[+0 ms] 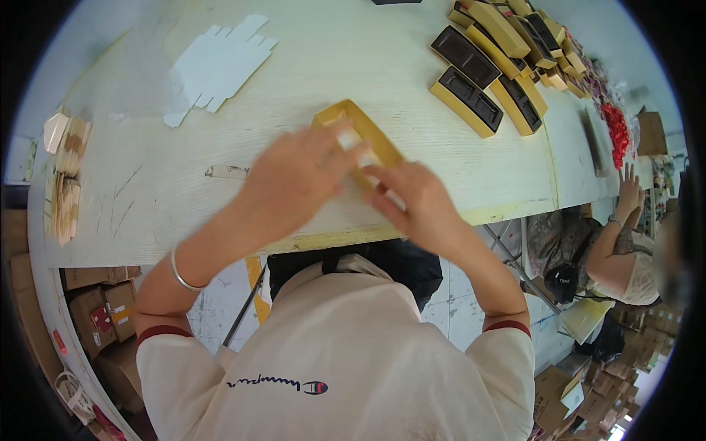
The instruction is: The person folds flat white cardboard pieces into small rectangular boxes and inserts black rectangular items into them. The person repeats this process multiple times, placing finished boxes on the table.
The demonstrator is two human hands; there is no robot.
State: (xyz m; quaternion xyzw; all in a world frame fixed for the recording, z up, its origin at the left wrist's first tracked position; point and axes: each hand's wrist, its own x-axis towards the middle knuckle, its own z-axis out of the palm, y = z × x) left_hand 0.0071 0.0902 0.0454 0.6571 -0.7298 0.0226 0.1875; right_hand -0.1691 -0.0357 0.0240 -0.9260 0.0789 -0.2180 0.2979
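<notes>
A long, narrow gold cardboard box (379,141) lies slantwise on the pale table in front of me, its top uncovered and its inside pale. My left hand (298,173) reaches over the box's left side, fingers bent toward its inside and smeared by motion. Whether those fingers grip anything I cannot make out. At the near right end, my right hand (412,197) has its thumb and fingers closed on the box's wall. Both hands hide much of the box's near side.
Flat white die-cut cardboard (220,62) lies at the far left. Stacked folded pieces (68,176) line the left edge. Gold boxes with black inserts (471,103) pile up at the far right, near red material (615,132). Another person's hand (627,192) rests at the table's right end.
</notes>
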